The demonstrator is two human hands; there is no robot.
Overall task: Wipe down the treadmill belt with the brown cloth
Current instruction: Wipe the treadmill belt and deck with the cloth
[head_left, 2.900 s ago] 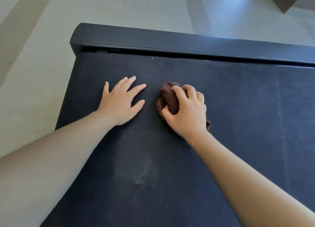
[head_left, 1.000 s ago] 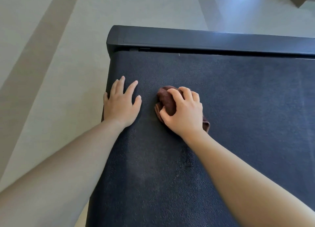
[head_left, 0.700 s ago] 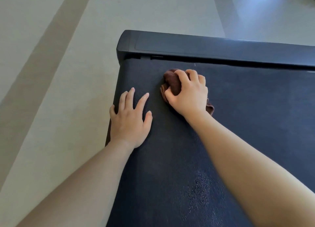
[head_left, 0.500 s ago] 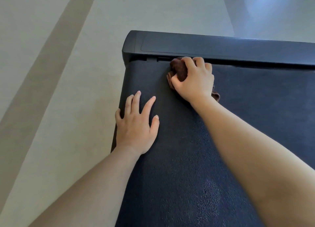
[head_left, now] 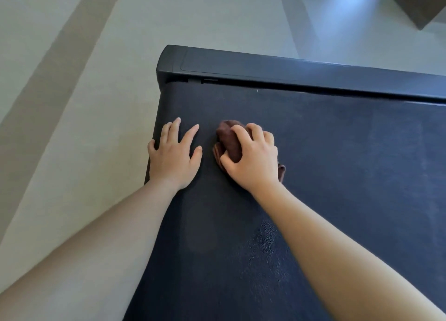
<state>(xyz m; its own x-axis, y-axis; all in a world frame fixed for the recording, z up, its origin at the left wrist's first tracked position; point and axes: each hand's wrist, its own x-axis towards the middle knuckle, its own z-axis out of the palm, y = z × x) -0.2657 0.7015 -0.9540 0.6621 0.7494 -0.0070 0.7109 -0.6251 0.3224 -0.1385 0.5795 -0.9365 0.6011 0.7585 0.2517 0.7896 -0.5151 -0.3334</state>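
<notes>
— Grey-beige floor (head_left: 72,103) fills the left of the frame, crossed by darker bands. What comes next?
— A person's left hand (head_left: 172,156), lying flat on the treadmill belt (head_left: 337,176) at its left edge, fingers straight and spread, holding nothing.
— And the cloth?
— The brown cloth (head_left: 228,139) sits just right of that hand, bunched on the belt, with a narrow strip of dark surface between them. The right hand (head_left: 253,159) is on top of it, fingers curled over the wad and thumb against its near side, gripping it and pressing it to the belt. A corner of cloth pokes out by the wrist on the right.
— Where on the belt?
— Toward the far-left corner, short of the black end cover (head_left: 289,72) that runs across the belt's far end. Both bare forearms reach in from the bottom of the frame.
— Anything further right?
— A glossy speckled patch (head_left: 265,243) beside the right forearm, dark belt out to the frame's edge, and the corner of a brown box (head_left: 422,4) at top right.
</notes>
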